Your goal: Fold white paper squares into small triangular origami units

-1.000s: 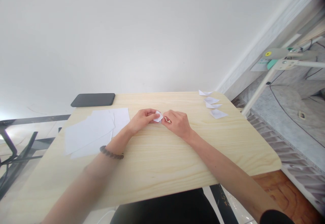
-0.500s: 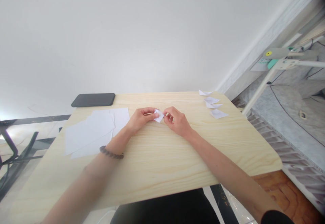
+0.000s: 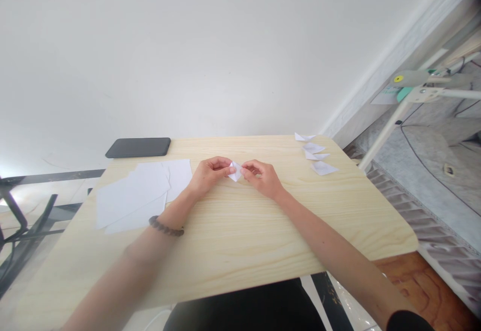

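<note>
A small folded piece of white paper [image 3: 235, 172] is held just above the middle of the table. My left hand [image 3: 211, 175] pinches its left side between thumb and fingers. Its right side is gripped by the thumb and fingertips of my right hand [image 3: 261, 177]. The paper comes to points at top and bottom, and its edges are partly hidden by my fingertips. Several white folded paper pieces [image 3: 323, 168] lie in a column to the right of my hands. Left of them, flat white paper sheets [image 3: 131, 191] overlap in a loose pile.
The light wooden table [image 3: 233, 241] stands against a white wall [image 3: 225, 60]. A black phone [image 3: 138, 147] lies at the table's back left corner. Beyond the right edge is a white metal frame [image 3: 387, 133]. Dark metal legs [image 3: 39, 226] stand on the floor at left.
My right thumb has shifted onto the face of the folded paper, and the right fingers have opened out slightly behind it. The left hand keeps its pinch almost unmoved.
</note>
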A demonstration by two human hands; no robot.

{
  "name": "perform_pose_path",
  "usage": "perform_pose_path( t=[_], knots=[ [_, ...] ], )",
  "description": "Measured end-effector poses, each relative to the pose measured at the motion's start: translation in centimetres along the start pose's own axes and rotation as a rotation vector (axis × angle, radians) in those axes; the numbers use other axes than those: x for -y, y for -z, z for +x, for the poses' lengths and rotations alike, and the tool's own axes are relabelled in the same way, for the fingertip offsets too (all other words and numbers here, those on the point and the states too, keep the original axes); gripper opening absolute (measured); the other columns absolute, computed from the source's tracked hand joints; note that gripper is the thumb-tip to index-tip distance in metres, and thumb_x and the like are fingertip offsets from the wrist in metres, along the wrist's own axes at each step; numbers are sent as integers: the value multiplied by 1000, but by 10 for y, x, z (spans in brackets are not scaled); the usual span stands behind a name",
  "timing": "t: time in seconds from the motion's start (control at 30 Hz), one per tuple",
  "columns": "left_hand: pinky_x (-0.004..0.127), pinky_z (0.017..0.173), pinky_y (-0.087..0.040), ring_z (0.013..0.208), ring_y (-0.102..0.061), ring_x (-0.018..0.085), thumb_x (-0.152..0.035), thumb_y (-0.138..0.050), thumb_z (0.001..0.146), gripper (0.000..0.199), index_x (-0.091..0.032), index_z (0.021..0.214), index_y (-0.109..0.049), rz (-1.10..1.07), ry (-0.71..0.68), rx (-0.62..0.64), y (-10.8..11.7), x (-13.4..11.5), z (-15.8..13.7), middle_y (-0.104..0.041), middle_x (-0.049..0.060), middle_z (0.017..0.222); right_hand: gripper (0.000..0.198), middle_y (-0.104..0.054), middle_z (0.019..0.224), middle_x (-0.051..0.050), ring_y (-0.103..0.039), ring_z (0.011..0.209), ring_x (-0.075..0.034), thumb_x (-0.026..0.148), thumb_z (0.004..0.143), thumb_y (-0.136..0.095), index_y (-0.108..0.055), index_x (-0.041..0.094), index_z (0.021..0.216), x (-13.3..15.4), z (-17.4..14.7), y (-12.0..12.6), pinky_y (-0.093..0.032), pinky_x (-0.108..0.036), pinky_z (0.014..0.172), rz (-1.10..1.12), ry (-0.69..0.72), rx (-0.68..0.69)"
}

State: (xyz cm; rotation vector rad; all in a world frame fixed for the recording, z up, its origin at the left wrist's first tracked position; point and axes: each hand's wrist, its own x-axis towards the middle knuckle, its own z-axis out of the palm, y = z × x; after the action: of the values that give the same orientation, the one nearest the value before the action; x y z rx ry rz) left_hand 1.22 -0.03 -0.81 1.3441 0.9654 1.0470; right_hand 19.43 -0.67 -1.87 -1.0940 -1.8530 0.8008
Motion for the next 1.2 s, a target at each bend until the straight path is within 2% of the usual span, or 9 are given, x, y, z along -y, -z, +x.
perform_pose_path(
  t=[0.23, 0.43, 0.67, 0.97, 1.2],
  knots=[
    [28, 72, -44, 75, -56, 15, -41, -62, 68, 31, -14, 82, -64, 60, 40, 8, -1, -4, -1, -65, 5, 82, 24, -64, 79, -3, -57, 62, -12, 37, 75, -52, -61, 17, 83, -1, 1, 0, -47, -24, 60, 7, -23, -3],
    [28, 71, -44, 72, -57, 15, -41, -62, 68, 30, -13, 80, -64, 80, 35, 23, 0, -4, -1, -65, 4, 78, 24, -61, 68, -2, -54, 53, -10, 38, 75, -53, -61, 16, 79, -1, 0, -1, -44, -22, 52, 60, -50, 23],
    [28, 74, -44, 80, -58, 16, -35, -66, 65, 33, -13, 90, -61, 91, 57, 140, -2, -3, -3, -65, 6, 88, 26, -60, 64, -2, -53, 51, -9, 40, 72, -56, -60, 15, 78, -3, 0, -1, -44, -21, 49, 164, -127, -39],
    [27, 66, -45, 69, -58, 13, -34, -65, 66, 29, -11, 84, -59, 119, 50, 183, 0, 2, -1, -63, 4, 78, 28, -54, 57, 1, -51, 48, -8, 41, 72, -55, -57, 15, 80, -1, 1, 1, -43, -19, 46, 260, -177, 104],
    [23, 57, -42, 62, -55, 11, -35, -64, 65, 29, -11, 81, -60, 189, 69, 199, 0, 0, -3, -60, 2, 71, 25, -52, 57, 2, -47, 47, -7, 39, 75, -52, -56, 15, 79, -2, 1, 1, -40, -18, 42, 251, -153, 105]
  ],
)
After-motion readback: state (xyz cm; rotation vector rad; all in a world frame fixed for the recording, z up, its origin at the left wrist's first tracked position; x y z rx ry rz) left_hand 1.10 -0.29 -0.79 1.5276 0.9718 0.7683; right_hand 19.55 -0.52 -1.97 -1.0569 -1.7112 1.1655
